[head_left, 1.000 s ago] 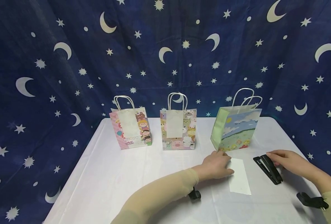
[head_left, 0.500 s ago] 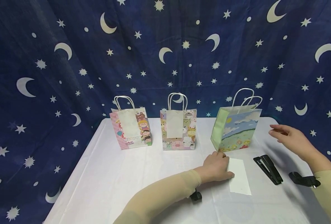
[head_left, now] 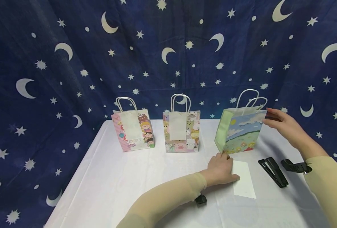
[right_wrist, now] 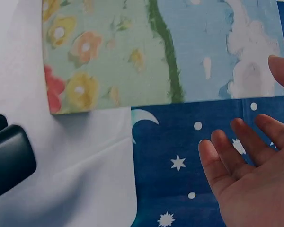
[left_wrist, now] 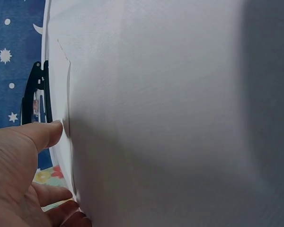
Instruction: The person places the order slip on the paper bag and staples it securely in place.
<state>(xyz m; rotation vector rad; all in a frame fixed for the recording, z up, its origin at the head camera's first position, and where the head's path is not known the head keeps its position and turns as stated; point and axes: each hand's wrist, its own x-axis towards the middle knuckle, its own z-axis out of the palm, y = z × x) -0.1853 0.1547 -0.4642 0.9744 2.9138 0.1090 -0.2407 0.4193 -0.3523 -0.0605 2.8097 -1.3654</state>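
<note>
A paper gift bag (head_left: 244,129) with a painted meadow and pale green side stands at the right, its white handles up. My right hand (head_left: 289,129) is at its upper right edge, thumb in front and fingers spread, as the right wrist view also shows. My left hand (head_left: 220,169) rests on the table in front of this bag. Its thumb and fingers touch the left edge of a blank white paper slip (head_left: 244,183), which lies flat on the cloth. In the left wrist view the thumb (left_wrist: 49,135) lies on the slip. A black stapler (head_left: 273,172) lies right of the slip.
A pink cartoon bag (head_left: 120,133) and an animal-print bag (head_left: 181,147) stand at the left and middle, each with a white slip on its front. The white-clothed table (head_left: 105,190) meets a dark blue star-and-moon curtain (head_left: 145,57) behind.
My right hand has let go of the stapler, leaving it on the table, and moved up and left to the meadow bag's right edge. My left hand has barely moved at the slip.
</note>
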